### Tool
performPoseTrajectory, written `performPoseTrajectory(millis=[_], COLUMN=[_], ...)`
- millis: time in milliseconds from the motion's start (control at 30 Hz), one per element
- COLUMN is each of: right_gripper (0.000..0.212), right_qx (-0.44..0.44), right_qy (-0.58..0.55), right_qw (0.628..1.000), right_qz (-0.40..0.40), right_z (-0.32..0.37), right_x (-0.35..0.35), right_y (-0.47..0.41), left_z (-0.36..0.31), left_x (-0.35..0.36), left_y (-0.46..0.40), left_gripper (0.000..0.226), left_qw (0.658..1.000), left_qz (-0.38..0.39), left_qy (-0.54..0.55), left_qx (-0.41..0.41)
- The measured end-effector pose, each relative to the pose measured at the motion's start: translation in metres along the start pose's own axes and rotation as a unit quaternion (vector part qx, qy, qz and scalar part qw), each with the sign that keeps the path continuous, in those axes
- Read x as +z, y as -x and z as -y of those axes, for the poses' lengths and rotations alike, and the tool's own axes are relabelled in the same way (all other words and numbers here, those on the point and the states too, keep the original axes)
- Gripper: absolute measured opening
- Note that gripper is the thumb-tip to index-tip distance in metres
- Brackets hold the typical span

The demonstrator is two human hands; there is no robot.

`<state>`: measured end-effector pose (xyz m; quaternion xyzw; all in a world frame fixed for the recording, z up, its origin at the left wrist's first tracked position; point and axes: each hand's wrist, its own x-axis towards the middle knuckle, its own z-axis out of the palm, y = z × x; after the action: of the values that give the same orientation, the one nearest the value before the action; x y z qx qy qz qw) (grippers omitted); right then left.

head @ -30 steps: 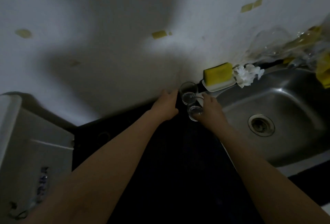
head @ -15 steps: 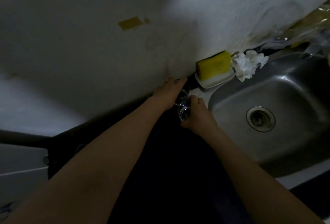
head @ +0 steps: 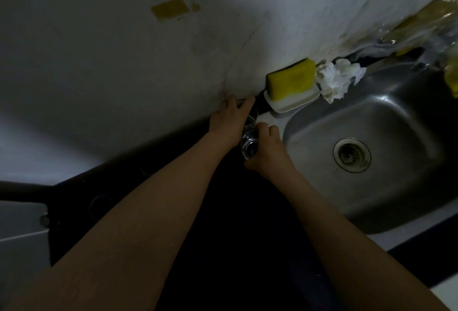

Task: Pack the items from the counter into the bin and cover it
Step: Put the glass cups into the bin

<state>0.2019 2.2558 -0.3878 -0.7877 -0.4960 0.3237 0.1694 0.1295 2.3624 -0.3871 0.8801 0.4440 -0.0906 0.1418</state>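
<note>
Two small clear glasses stand on the dark counter against the wall, left of the sink. My left hand (head: 231, 118) is wrapped around the far glass (head: 252, 114), which is mostly hidden by my fingers. My right hand (head: 266, 148) grips the near glass (head: 249, 144) from its right side. The two glasses touch or nearly touch. The bin is only a pale edge (head: 22, 231) at the far left.
A steel sink (head: 386, 122) with a round drain lies to the right. A yellow sponge (head: 291, 80) rests on a white dish (head: 292, 102) at the wall, with crumpled white tissue (head: 338, 80) beside it. Clear plastic wrap and yellow items sit at the top right.
Both hands have closed on the glasses: the left around the far one, the right around the near one. The view has shifted right, so the bin has slid almost out at the left.
</note>
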Motion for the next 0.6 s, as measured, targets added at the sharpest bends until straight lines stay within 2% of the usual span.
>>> performPoseTrajectory(millis=[133, 333, 467, 600], right_gripper=[0.084, 0.085, 0.086, 0.085], right_qx=[0.005, -0.001, -0.024, -0.058], right_qy=[-0.014, -0.044, -0.059, -0.054], right_qw=[1.0, 0.999, 0.998, 0.997], right_qz=[-0.006, -0.016, -0.021, -0.01], right_z=[0.004, 0.01, 0.031, 0.068], right_x=[-0.002, -0.006, -0.006, -0.009], right_y=[0.002, 0.014, 0.033, 0.055], left_z=[0.008, 0.029, 0.046, 0.06], left_x=[0.001, -0.001, -0.019, -0.045], left_y=[0.007, 0.05, 0.087, 0.131], left_gripper=[0.072, 0.084, 0.08, 0.086], left_qw=[0.999, 0.996, 0.995, 0.992], left_qz=[-0.03, -0.045, -0.062, -0.06], left_qy=[0.019, 0.044, 0.057, 0.068], left_qx=[-0.027, -0.056, -0.059, -0.089])
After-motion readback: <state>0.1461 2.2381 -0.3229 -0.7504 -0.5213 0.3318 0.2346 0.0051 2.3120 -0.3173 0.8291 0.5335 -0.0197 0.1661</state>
